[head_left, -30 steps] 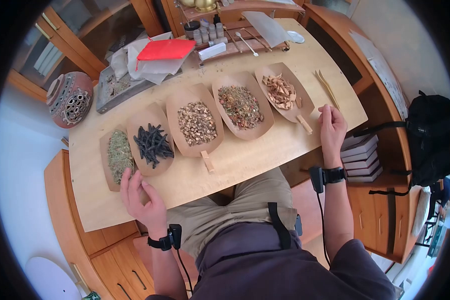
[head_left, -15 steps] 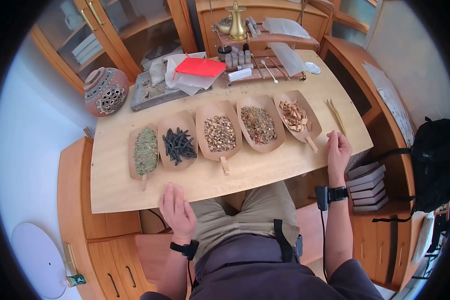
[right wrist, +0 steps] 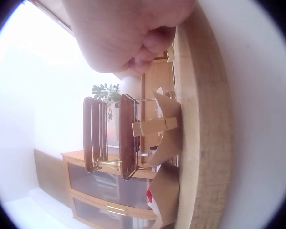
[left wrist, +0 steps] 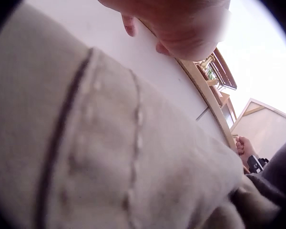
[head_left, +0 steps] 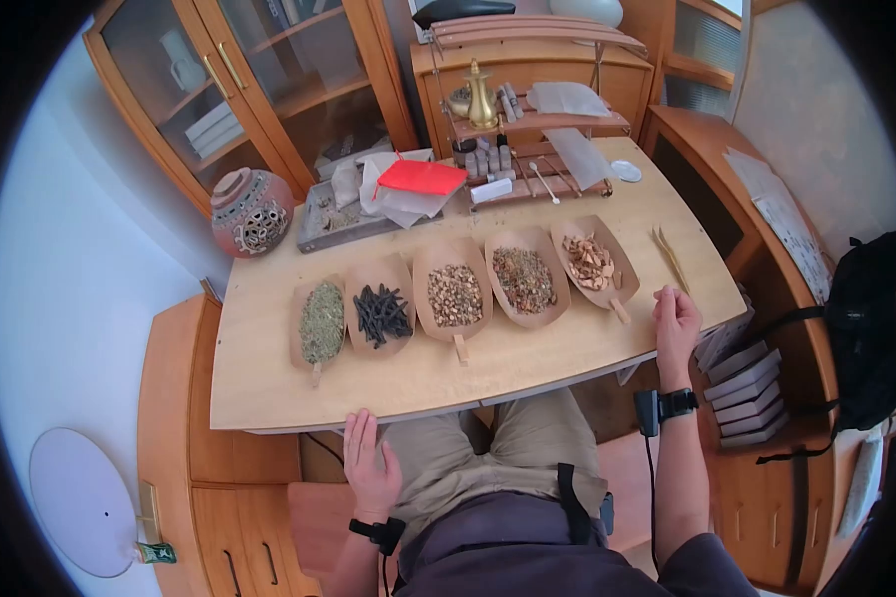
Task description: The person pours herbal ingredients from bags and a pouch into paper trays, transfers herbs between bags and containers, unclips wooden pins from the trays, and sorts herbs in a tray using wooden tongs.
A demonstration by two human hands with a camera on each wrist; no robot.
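My left hand (head_left: 370,473) has its fingers extended, fingertips at the table's near edge, holding nothing. My right hand (head_left: 676,323) rests at the near right edge, fingers loosely curled and nothing visibly gripped. Just beyond its fingertips lie brass-coloured tweezers (head_left: 670,259). Across the table stands a row of tan scoop-shaped trays. From left to right they hold dried green herb (head_left: 322,323), black strips (head_left: 381,315), pale brown chopped pieces (head_left: 455,296), a mixed red-green herb blend (head_left: 525,280) and light brown slices (head_left: 587,261). Short tabs jut from several trays.
At the back left are an openwork clay pot (head_left: 253,214) and a grey tray (head_left: 319,239) under papers and a red pouch (head_left: 422,177). A tiered rack (head_left: 528,124) with vials and a brass pot stands behind. A black backpack (head_left: 866,318) hangs right.
My left hand has drawn back from beside the green herb tray to the table's near edge. The right hand stays by the tweezers. The head view has tilted up, showing more of the rack.
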